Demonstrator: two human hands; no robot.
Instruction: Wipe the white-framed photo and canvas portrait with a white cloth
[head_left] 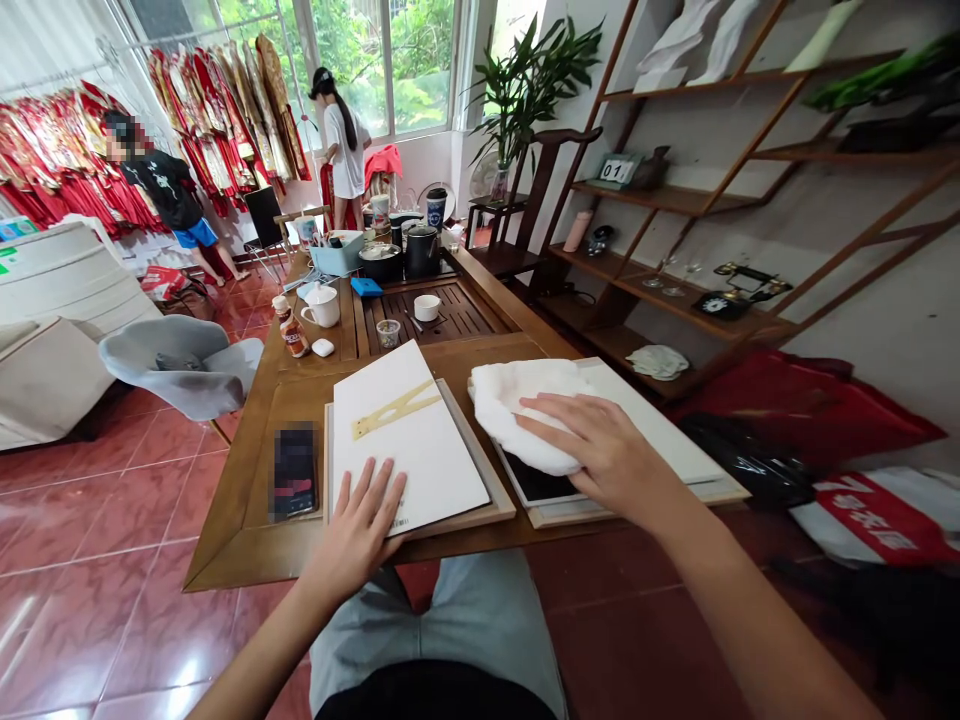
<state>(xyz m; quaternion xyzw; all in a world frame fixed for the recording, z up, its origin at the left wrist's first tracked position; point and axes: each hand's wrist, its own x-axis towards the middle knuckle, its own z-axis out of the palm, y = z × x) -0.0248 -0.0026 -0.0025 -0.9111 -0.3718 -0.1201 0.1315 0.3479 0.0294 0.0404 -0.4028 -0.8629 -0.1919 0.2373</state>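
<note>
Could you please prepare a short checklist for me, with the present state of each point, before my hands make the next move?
1. Left hand lies flat on the white sheet: ok.
2. White sheet is straight on the board under it: not ok, it sits askew and the board shows along its right side.
3. Right hand is on the white cloth: ok.
4. Right hand's grip pinches the cloth: cannot tell, the underside is hidden.
5. Phone is apart from both hands: ok, it lies left of the sheet.
6. White mug is away from both hands: ok, it stands farther up the table.
</note>
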